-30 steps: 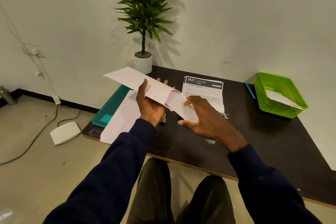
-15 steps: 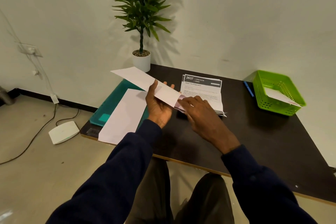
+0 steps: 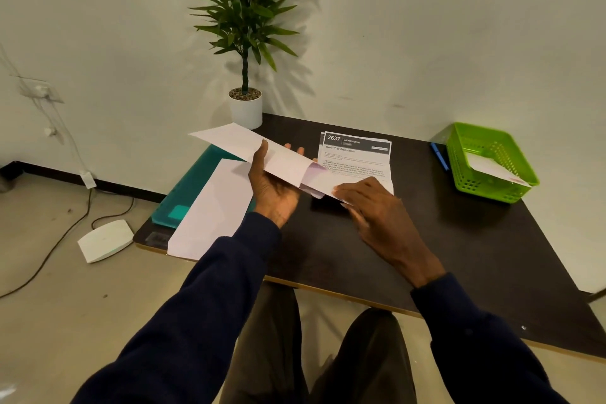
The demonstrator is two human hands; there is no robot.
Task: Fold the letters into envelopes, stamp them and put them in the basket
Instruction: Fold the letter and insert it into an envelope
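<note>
My left hand (image 3: 273,187) grips a long white envelope (image 3: 242,146) from below, held slanted above the dark table (image 3: 459,256). Out of its open right end sticks a folded letter (image 3: 323,179), and my right hand (image 3: 370,203) is shut on the letter's near end. A stack of printed letters (image 3: 355,149) lies on the table just behind my hands. At the far right corner stands the green basket (image 3: 485,147) with one white envelope (image 3: 492,167) leaning inside it.
Another white envelope (image 3: 213,210) lies at the table's left edge on a teal folder (image 3: 187,193). A blue pen (image 3: 439,156) rests beside the basket. A potted plant (image 3: 246,108) stands at the back. A white device (image 3: 105,239) and cables lie on the floor.
The envelope and both hands have moved toward the table's middle. My right hand, spread open a second ago, has closed on the letter's end at the envelope mouth.
</note>
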